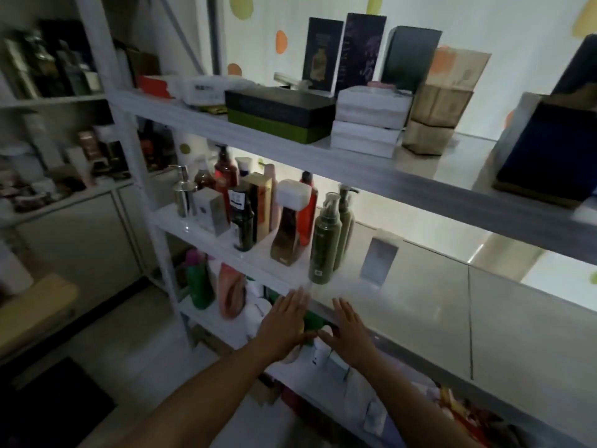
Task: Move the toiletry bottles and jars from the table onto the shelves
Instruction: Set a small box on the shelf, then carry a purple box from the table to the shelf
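Our left hand (286, 323) and right hand (347, 331) are spread flat, fingers straight, holding nothing. The olive pump bottle (324, 244) stands just beyond our left fingertips on the middle shelf (420, 295).

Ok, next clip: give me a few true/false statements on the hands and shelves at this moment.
1. The left hand and the right hand both hold nothing, fingers straight. True.
2. The front olive-green pump bottle lies on its side on the middle shelf. False: it stands upright near that shelf's front edge.
3. The top shelf holds mostly boxes. True.
4. The right hand grips the silver pump dispenser. False: the dispenser stands at the middle shelf's left end, far from both hands.
5. A small silver box stands to the right of the olive-green bottles. True.
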A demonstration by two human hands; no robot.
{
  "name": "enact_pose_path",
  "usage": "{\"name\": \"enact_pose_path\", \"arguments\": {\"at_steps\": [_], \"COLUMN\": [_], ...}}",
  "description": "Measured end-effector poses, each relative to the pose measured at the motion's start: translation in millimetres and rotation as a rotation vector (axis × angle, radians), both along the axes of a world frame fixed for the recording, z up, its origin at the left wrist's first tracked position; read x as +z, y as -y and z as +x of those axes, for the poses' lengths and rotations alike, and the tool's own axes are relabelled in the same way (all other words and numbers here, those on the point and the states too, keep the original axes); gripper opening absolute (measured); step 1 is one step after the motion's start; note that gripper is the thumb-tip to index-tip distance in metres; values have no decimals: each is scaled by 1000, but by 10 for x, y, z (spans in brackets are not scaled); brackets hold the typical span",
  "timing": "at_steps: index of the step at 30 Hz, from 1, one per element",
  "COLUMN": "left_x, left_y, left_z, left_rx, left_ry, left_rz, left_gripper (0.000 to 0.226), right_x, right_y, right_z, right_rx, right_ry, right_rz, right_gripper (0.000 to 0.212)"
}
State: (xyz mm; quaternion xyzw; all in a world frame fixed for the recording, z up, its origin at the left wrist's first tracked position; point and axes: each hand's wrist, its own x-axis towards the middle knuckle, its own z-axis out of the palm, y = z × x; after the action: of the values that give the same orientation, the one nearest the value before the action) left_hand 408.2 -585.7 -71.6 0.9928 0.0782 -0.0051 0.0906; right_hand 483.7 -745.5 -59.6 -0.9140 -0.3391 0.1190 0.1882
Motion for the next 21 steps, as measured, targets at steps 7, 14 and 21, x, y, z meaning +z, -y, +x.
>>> {"name": "enact_pose_path", "arguments": {"at_steps": [7,14,21], "left_x": [49,80,333], "left_y": [-713,-1774,-2964], "left_z": [-1275,-2774,-4317], "left_rx": [381,797,1102], "left_ry": [46,59,46], "left_rz": [-14,55,91], "left_gripper": [93,91,90], "right_x": [143,197,347], "right_y": [-966,-2425,-4119], "right_z": [-893,-1958,-3287], "right_rx": [291,647,884], "right_ry": [-26,-34,18], "right_rz": [-5,-19,-8], "right_gripper": [105,88,84]}}
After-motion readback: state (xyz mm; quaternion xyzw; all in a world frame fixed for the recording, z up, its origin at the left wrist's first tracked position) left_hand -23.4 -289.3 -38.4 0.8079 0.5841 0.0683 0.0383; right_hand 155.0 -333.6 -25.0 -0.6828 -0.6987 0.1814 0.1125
